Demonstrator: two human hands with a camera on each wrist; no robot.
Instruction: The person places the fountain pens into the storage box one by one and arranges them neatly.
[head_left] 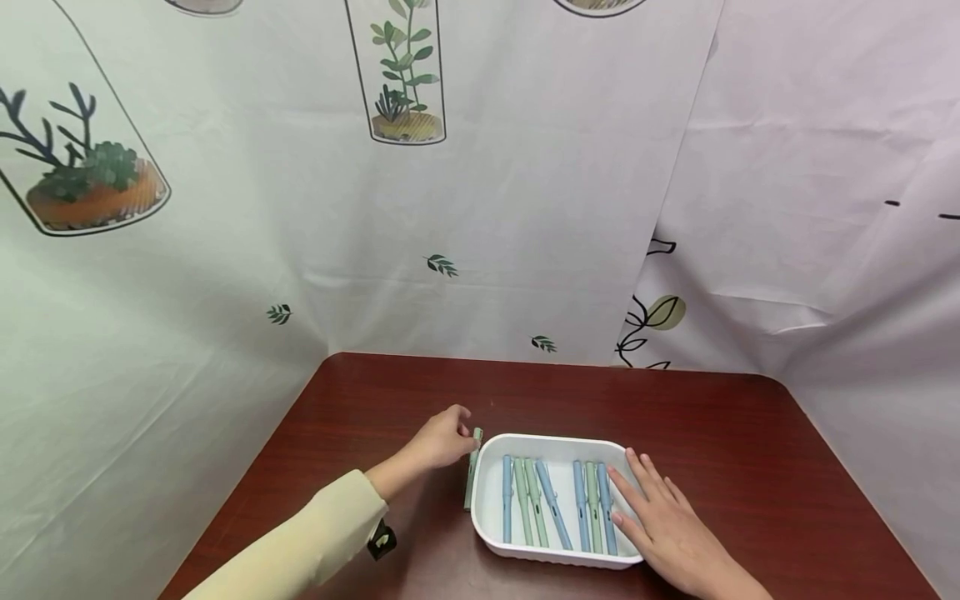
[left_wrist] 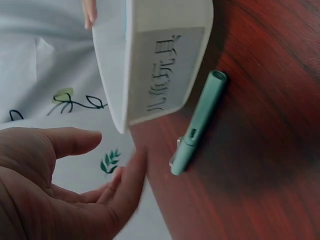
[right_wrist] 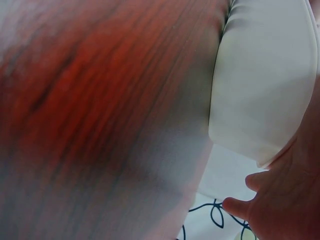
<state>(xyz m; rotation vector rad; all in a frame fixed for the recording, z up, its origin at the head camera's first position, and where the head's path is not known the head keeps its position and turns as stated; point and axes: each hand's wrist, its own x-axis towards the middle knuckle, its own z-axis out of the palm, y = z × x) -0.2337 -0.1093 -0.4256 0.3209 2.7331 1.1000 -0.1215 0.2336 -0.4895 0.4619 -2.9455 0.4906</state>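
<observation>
A white plastic basket [head_left: 558, 557] holds several light blue pens [head_left: 507, 500] and light green pens [head_left: 592, 504], lying lengthwise in two groups. Outside its left wall, a green pen [head_left: 471, 483] lies on the table. My left hand [head_left: 441, 439] is above that pen's far end, thumb and fingers spread apart. In the left wrist view, a gap shows between the fingers and the green pen [left_wrist: 199, 125], whose metal clip faces the hand. Across the basket's right rim lies my right hand [head_left: 667, 525], fingers extended; the basket hides part of it in the right wrist view.
The dark red wooden table [head_left: 375, 400] has rounded far corners. White cloth [head_left: 525, 208] printed with plants hangs behind it and along both sides. A label [left_wrist: 167, 70] with dark characters is on the basket's left end. A small black object [head_left: 382, 540] shows beside the left cuff.
</observation>
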